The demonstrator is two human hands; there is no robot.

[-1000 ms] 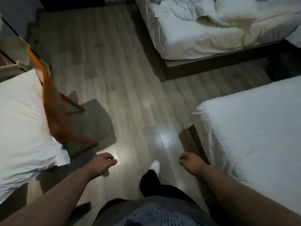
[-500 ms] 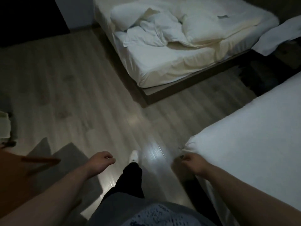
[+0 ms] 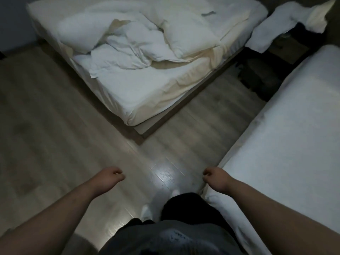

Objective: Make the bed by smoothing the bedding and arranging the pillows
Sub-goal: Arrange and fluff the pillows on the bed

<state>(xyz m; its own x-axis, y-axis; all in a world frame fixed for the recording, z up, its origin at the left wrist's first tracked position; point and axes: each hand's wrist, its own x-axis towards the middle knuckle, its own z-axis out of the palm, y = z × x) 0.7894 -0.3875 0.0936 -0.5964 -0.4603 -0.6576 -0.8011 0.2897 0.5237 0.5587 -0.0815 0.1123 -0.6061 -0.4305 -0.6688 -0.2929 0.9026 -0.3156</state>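
The messy bed (image 3: 139, 100) is far ahead, across the wooden floor (image 3: 55, 116), well away from both hands. On it lie 2 white pillows: 1 pillow (image 3: 79, 32) on the left and 1 pillow (image 3: 189, 39) on the right. A crumpled white blanket (image 3: 132, 48) sits between them and touches both. The left hand (image 3: 110, 174) hangs over the floor with its fingers loosely curled, and it holds nothing. The right hand (image 3: 214, 178) hangs just beside the corner of a smooth white bed (image 3: 294, 135), fingers loosely curled too, holding nothing. I cannot tell if it touches that bed. A white shoe (image 3: 175, 192) shows between the hands.
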